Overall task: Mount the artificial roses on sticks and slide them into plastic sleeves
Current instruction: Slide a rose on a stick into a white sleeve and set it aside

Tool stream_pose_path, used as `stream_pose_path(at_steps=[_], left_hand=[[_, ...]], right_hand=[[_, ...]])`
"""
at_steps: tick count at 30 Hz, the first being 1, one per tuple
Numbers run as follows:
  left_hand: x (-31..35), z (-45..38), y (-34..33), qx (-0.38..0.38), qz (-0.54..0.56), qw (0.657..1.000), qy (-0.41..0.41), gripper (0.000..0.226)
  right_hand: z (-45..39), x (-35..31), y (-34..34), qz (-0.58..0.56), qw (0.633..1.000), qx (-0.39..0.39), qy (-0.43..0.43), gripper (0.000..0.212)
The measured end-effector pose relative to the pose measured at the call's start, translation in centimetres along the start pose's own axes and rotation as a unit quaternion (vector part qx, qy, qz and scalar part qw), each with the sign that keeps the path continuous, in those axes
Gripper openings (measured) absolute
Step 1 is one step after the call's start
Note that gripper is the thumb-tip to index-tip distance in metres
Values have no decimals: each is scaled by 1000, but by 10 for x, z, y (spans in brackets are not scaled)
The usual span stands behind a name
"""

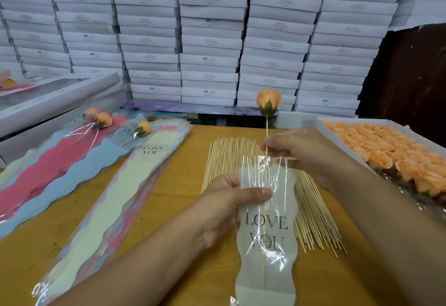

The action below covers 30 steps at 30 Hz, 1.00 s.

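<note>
Fingers of the right hand [296,146] pinch the stick [267,134] — steering it into the sleeve [268,233], which the left hand [231,199] grips to steady its mouth.

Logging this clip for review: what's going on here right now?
A person is sleeving an orange rose mounted on a stick. The right hand pinches the stick and the left hand holds a "LOVE YOU" plastic sleeve. The stick is partway inside, the flower head above the opening. Loose sticks lie on the table beneath.
</note>
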State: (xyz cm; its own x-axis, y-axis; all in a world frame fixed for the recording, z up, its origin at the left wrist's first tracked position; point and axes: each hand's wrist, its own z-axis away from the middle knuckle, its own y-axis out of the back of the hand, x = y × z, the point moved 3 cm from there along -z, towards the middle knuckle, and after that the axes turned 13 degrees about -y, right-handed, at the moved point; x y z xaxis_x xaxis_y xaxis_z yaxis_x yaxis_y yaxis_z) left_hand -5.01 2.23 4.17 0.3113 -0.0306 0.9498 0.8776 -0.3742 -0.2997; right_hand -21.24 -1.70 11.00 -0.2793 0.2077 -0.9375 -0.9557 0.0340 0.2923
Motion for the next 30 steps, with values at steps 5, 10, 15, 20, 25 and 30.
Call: stream_pose_path(at_steps=[5,10,15,20,25,30], left_hand=[[-2,-2,3,3,17,1000,-6,36],[-2,-1,2,-6,25,1000,-3,32],[-4,2,1,-14,20,1000,1,15],[-4,3,0,-20,26,999,14,38],[-3,1,0,-5,33,999,17,48],[-3,0,2,-12,57,998,18,38]], right_hand=[[7,10,-6,-5,1000,-4,7,14],[6,11,-8,-12,1000,-12,1,16],[-5,-3,-4,-79,996,29,-10,13],[-13,-5,-3,-102,994,34,-22,8],[-7,5,-9,-72,997,29,-14,12],[0,16,-15,-58,998,24,-13,17]])
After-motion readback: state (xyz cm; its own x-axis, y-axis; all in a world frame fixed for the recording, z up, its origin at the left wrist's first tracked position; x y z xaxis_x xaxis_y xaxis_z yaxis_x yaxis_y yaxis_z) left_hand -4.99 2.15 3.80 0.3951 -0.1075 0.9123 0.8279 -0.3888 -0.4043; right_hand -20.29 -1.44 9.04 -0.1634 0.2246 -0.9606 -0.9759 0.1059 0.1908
